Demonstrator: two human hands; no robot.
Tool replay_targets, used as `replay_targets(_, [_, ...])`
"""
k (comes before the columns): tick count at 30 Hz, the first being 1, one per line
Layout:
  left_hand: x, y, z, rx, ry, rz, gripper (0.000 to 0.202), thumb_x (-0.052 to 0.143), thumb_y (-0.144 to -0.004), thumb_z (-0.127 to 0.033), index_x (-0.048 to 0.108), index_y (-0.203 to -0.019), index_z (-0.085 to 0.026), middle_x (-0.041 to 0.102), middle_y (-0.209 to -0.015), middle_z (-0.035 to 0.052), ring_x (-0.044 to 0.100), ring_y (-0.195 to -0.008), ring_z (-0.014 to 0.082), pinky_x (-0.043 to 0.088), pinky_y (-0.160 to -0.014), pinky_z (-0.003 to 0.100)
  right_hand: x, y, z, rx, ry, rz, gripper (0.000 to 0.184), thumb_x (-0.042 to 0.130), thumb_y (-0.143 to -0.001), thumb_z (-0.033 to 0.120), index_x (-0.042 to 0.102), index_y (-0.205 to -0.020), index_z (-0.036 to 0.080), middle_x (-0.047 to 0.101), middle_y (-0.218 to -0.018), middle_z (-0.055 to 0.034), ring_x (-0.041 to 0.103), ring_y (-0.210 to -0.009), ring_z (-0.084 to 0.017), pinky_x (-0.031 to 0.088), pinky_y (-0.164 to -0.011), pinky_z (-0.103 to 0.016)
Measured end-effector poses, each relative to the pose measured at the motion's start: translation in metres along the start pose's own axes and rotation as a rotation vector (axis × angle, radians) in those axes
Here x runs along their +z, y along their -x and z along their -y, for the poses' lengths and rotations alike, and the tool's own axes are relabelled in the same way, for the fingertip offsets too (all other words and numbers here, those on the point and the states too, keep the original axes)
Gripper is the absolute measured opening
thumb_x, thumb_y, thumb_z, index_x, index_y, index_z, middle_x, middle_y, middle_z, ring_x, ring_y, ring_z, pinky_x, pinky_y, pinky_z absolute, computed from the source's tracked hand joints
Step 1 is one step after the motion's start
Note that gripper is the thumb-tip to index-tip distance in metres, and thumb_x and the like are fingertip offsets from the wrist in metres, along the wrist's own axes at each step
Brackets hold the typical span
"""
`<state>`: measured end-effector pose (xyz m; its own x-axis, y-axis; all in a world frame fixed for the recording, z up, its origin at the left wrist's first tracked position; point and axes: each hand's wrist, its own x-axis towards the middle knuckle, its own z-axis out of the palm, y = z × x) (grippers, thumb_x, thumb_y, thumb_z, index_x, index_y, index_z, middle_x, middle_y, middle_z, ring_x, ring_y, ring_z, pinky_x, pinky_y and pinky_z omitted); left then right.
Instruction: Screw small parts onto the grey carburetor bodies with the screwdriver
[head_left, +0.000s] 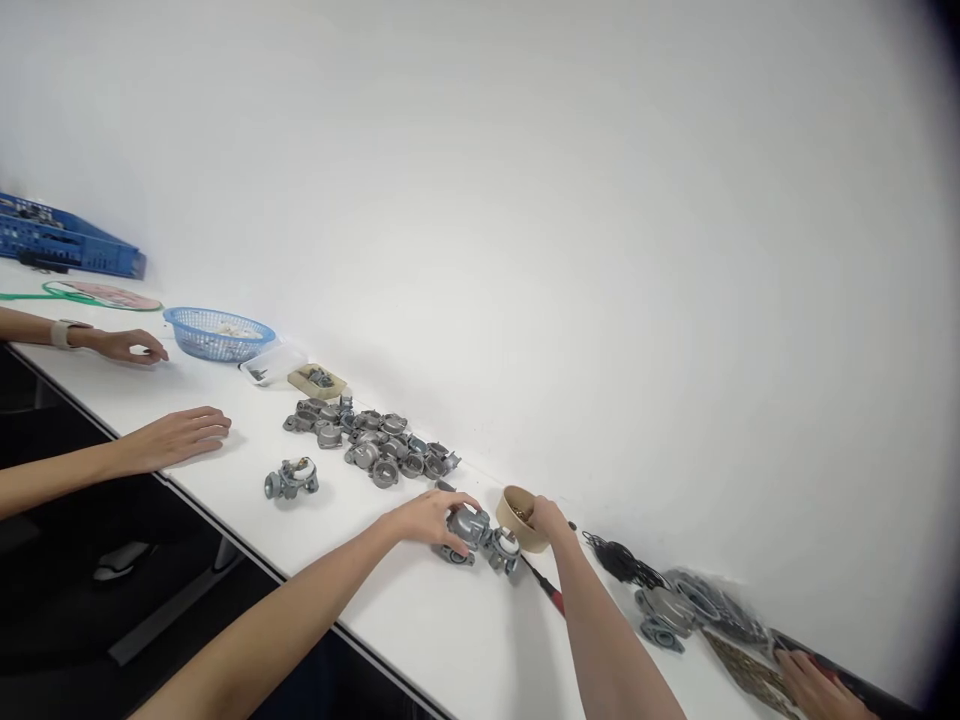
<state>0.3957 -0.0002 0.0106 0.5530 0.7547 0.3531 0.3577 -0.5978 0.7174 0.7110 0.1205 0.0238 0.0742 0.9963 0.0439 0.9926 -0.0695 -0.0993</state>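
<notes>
My left hand [433, 519] is curled around a grey metal housing [470, 524] that rests on the white table. Touching that housing on its right is a grey metal fitting [504, 549] with a white round part in it. My right hand [547, 518] reaches into a round cardboard bowl [515, 502] holding small brass-coloured pieces. Its fingers are bent down inside the rim, and whatever they pinch is hidden. A screwdriver [551, 592] with a red and black handle lies partly under my right forearm.
Several grey housings [386, 449] are heaped by the wall, and one assembled fitting [292, 479] stands apart. Co-workers' hands [180, 437] rest at left; another person's hand [817, 688] is at lower right. A blue basket [217, 345], cables [622, 560] and plastic-bagged parts [716, 605] line the wall.
</notes>
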Motion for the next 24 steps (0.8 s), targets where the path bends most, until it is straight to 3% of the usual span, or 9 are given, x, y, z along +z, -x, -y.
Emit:
replay_targets(8, [-0.002,0.002,-0.002,0.023,-0.045,-0.003,0.074,0.085,-0.066,-0.05,0.058,-0.134,-0.036,0.065,-0.111,0.0035,0.06,-0.105,0.0258,0.045,-0.082,0.028,0.002,0.002,-0.002,-0.005,0.077,-0.003,0.023,0.069,-0.075,0.018,0.071,-0.098,0.016,0.073,-0.093,-0.0148,0.071,-0.08,-0.027,0.046,-0.06,-0.028])
replay_targets(12, [-0.003,0.006,-0.007,0.019,-0.049,-0.006,0.072,0.085,-0.067,-0.045,0.059,-0.133,-0.035,0.065,-0.112,0.0039,0.06,-0.106,0.0259,0.045,-0.083,0.029,-0.002,0.007,0.001,-0.049,0.016,-0.052,0.017,0.071,-0.071,0.018,0.073,-0.087,0.017,0.074,-0.083,-0.0134,0.071,-0.076,-0.027,0.045,-0.059,-0.027])
replay_targets(15, [-0.004,0.009,-0.011,0.009,-0.049,-0.01,0.068,0.083,-0.07,-0.042,0.058,-0.133,-0.038,0.066,-0.113,0.0027,0.06,-0.105,0.0231,0.044,-0.085,0.028,-0.01,0.016,0.005,-0.113,-0.078,-0.134,0.013,0.065,-0.075,0.018,0.075,-0.082,0.016,0.075,-0.082,-0.0133,0.072,-0.079,-0.027,0.048,-0.064,-0.029])
replay_targets(19, [-0.004,0.009,-0.011,-0.022,-0.053,-0.023,0.066,0.081,-0.073,-0.044,0.056,-0.134,-0.041,0.065,-0.113,0.0001,0.059,-0.106,0.0216,0.042,-0.085,0.025,-0.022,0.047,0.016,-0.206,-0.237,-0.334,0.03,0.052,-0.086,0.027,0.076,-0.101,0.019,0.076,-0.106,-0.011,0.07,-0.101,-0.025,0.052,-0.083,-0.029])
replay_targets(22, [-0.002,0.005,-0.007,-0.02,-0.054,-0.006,0.073,0.083,-0.067,-0.05,0.056,-0.134,-0.038,0.066,-0.117,0.0027,0.058,-0.111,0.0259,0.044,-0.084,0.027,-0.024,0.086,0.027,-0.318,-0.585,-0.496,0.031,0.057,-0.086,0.04,0.076,-0.098,0.019,0.077,-0.1,-0.0104,0.072,-0.092,-0.025,0.056,-0.083,-0.033])
replay_targets(24, [0.0,0.002,-0.004,-0.009,-0.035,-0.009,0.076,0.085,-0.064,-0.05,0.057,-0.134,-0.035,0.066,-0.119,0.0045,0.058,-0.112,0.0273,0.045,-0.084,0.029,-0.022,0.113,0.037,-0.422,-0.785,-0.49,0.033,0.066,-0.083,0.047,0.076,-0.095,0.018,0.077,-0.096,-0.0111,0.073,-0.088,-0.027,0.058,-0.082,-0.036])
